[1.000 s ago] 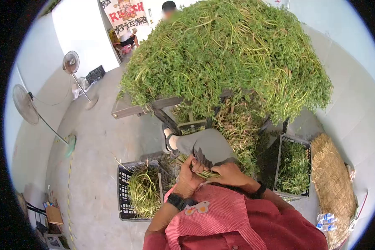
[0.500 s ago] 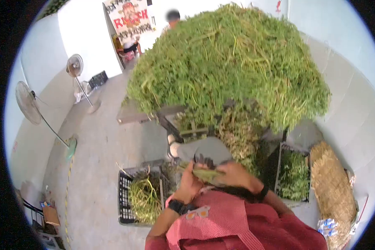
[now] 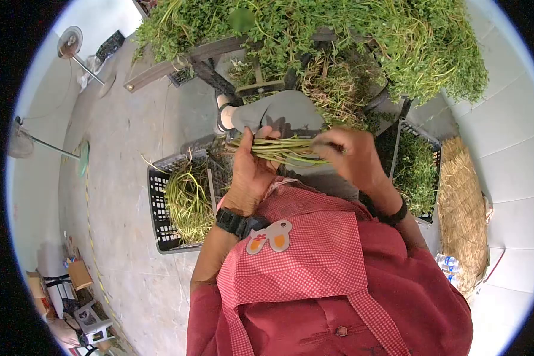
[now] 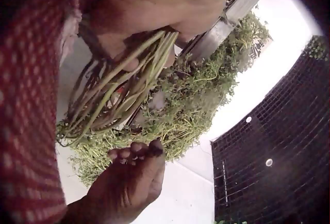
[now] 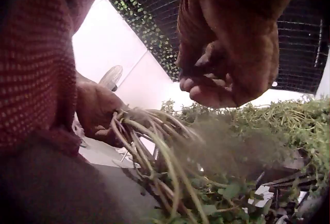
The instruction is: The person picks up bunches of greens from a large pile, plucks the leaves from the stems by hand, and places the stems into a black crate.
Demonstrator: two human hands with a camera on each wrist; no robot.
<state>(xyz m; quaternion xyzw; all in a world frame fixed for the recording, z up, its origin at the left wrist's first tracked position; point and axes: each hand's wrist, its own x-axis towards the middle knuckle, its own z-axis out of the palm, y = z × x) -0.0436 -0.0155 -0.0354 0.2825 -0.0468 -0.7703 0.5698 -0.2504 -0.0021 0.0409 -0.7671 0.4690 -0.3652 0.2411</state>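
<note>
The green heap point(image 3: 314, 24) runs off the top of the head view and hides most of the table point(image 3: 160, 73) beneath. I can't see the stretch of stem bundle point(image 3: 291, 149) behind the left hand's point(image 3: 250, 175) thumb. The right hand's point(image 3: 351, 155) fingertips blur, perhaps from motion, and whether they pinch anything I can't tell. Labels on the plastic bottles point(image 3: 449, 267) are too small to read.
</note>
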